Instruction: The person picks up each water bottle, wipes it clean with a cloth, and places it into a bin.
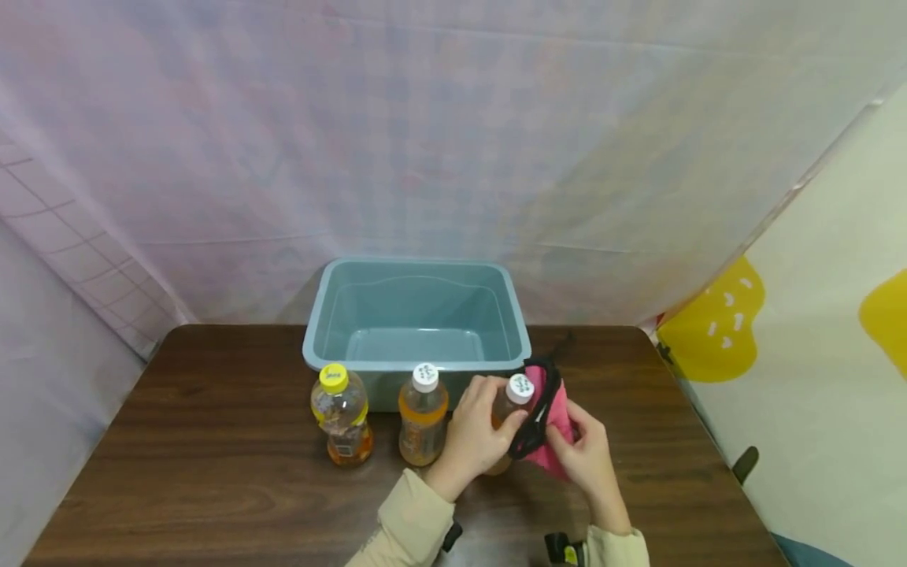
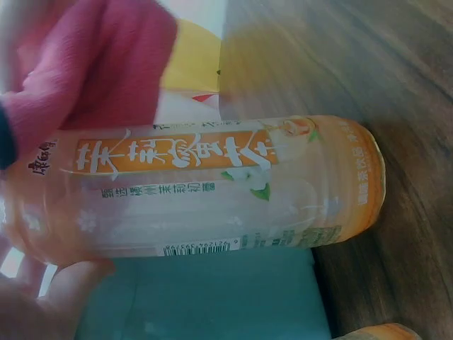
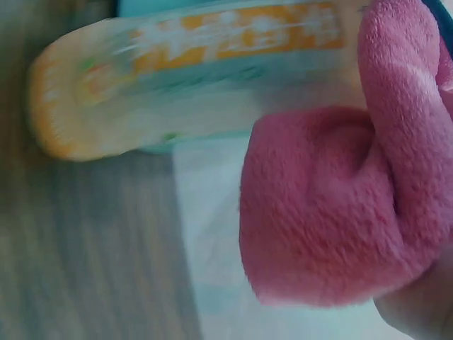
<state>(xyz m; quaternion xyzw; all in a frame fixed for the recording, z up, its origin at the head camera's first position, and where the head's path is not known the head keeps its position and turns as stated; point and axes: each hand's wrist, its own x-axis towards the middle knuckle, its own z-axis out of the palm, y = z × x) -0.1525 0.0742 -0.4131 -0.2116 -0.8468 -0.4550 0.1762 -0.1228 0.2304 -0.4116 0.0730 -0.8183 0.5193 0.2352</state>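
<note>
Well, the tabletop [image 1: 191,488] carries a blue-green tub [image 1: 418,303] by its far edge. Between the tub and the near edge stand a yellow-capped bottle [image 1: 343,425] and a white-capped bottle [image 1: 423,425]. Before the tub's right front corner, the left hand [image 1: 473,442] has its grip curled round an orange-labelled bottle [image 2: 198,205]; the right hand [image 1: 586,455] pinches a pink cloth [image 3: 311,212] just beside it.

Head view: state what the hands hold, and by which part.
The left hand grips the rightmost bottle by its upper part; the right hand pinches the pink cloth by its right side.
</note>
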